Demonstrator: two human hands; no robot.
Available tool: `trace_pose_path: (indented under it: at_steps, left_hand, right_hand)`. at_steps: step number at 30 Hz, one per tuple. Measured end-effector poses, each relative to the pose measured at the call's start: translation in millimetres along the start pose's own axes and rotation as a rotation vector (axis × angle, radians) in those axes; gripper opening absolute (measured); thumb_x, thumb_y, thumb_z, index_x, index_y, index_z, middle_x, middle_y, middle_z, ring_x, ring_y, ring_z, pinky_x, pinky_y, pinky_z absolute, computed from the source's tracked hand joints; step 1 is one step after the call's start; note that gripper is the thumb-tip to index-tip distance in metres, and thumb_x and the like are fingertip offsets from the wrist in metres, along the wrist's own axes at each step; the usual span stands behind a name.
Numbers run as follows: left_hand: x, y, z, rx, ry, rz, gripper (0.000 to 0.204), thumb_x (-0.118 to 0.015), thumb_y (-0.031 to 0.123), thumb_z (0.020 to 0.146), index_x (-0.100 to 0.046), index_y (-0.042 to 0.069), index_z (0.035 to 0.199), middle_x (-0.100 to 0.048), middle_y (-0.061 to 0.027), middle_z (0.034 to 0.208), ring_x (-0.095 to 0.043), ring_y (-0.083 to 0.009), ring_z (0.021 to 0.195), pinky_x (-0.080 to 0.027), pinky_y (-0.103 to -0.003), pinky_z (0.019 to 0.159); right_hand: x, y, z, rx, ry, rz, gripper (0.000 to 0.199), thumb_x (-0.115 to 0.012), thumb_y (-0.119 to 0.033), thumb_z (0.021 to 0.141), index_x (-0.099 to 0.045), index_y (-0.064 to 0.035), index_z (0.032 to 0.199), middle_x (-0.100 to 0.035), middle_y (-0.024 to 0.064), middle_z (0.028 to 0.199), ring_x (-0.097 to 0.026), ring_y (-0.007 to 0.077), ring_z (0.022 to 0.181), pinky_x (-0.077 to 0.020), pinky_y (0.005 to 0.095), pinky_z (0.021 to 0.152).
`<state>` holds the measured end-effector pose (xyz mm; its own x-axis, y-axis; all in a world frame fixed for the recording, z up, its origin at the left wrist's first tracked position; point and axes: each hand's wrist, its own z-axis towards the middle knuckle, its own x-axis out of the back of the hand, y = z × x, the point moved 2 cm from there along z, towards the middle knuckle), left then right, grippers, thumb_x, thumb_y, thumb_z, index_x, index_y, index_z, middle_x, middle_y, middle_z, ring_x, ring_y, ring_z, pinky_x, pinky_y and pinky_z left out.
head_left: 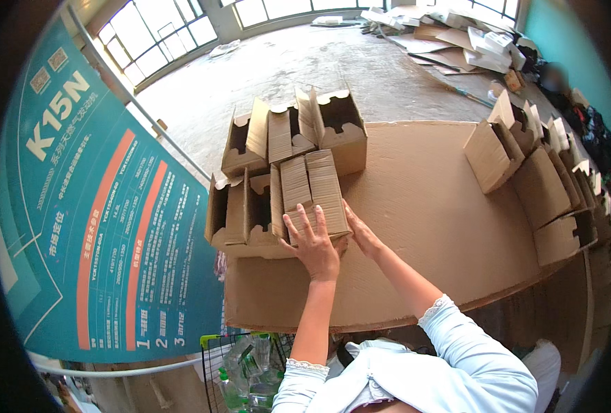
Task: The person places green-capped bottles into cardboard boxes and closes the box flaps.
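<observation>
Brown cardboard boxes with raised flaps stand grouped on the left part of a cardboard-covered table (pixel 415 275). My left hand (pixel 313 249) lies with fingers spread on the top flaps of the nearest right box (pixel 322 175). Against that box's right side rests my right hand (pixel 364 234), fingers stretched out. Neither hand grips anything. An open-topped box (pixel 267 199) sits directly left of it, and another open box (pixel 346 131) is behind. What the boxes contain cannot be made out.
More boxes with raised flaps (pixel 543 175) line the table's right side. A teal printed banner (pixel 64 275) on a pole stands at the left. Below the table's front edge is a wire basket of plastic bottles (pixel 233 385). Flattened cardboard (pixel 450 41) lies piled at the far right.
</observation>
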<state>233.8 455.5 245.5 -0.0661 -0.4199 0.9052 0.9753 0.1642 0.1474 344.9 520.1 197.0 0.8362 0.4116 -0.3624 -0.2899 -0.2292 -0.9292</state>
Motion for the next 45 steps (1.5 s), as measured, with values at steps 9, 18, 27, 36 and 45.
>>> trace_pose_path:
  at_steps: [9, 18, 27, 36, 45]
  left_hand:
    - [-11.3, 3.7, -2.3, -0.067, 0.172, 0.009, 0.092, -0.043, 0.085, 0.075, -0.048, 0.021, 0.141, -0.028, -0.0111, 0.155, -0.019, -0.0421, 0.142, -0.014, -0.071, 0.109]
    - [-15.7, -0.1, -7.0, -0.094, 0.278, 0.045, 0.087, -0.047, 0.082, 0.077, -0.053, 0.022, 0.139, -0.034, -0.0092, 0.152, -0.03, -0.0417, 0.137, -0.02, -0.068, 0.108]
    - [-7.6, 4.4, -9.3, -0.051, 0.029, 0.109, 0.082, -0.054, 0.069, 0.083, -0.034, 0.025, 0.15, -0.026, -0.0082, 0.157, -0.022, -0.0394, 0.142, -0.017, -0.068, 0.11]
    - [71.0, 13.3, -105.0, 0.09, 0.07, -0.178, 0.063, -0.064, 0.017, 0.088, -0.039, 0.011, 0.146, -0.028, -0.0158, 0.155, -0.032, -0.0364, 0.139, -0.03, -0.052, 0.112]
    - [37.0, -172.7, -339.8, 1.091, 0.029, -0.03, 0.032, -0.056, 0.009, 0.095, -0.059, 0.0, 0.125, -0.062, -0.0197, 0.119, -0.062, -0.0348, 0.101, -0.052, -0.044, 0.084]
  right_hand:
    - [31.0, 36.2, -128.8, -0.218, 0.099, -0.258, 0.077, -0.046, -0.056, 0.097, -0.024, -0.0091, 0.152, -0.03, 0.0135, 0.155, -0.025, 0.0278, 0.144, -0.0227, 0.0427, 0.116]
    - [180.8, -31.6, -247.4, -0.124, 0.699, -0.867, 0.064, -0.062, -0.031, 0.092, -0.039, 0.0003, 0.143, -0.042, 0.0216, 0.146, -0.04, 0.0335, 0.136, -0.032, 0.0416, 0.113]
    - [371.6, -214.7, -175.1, 0.175, 0.973, -1.518, 0.072, -0.071, -0.024, 0.083, -0.037, -0.003, 0.143, -0.041, 0.0152, 0.147, -0.044, 0.0345, 0.131, -0.0383, 0.039, 0.11]
    - [421.3, -227.5, -100.0, -0.144, 0.852, -1.66, 0.033, -0.071, -0.02, 0.079, -0.056, -0.0051, 0.105, -0.066, 0.0178, 0.104, -0.062, 0.0361, 0.105, -0.0482, 0.0448, 0.096]
    - [283.7, -199.3, -164.8, 0.178, 0.12, -1.484, 0.021, -0.069, -0.012, 0.078, -0.064, -0.0049, 0.097, -0.06, 0.0177, 0.084, -0.06, 0.0368, 0.091, -0.0504, 0.0446, 0.08]
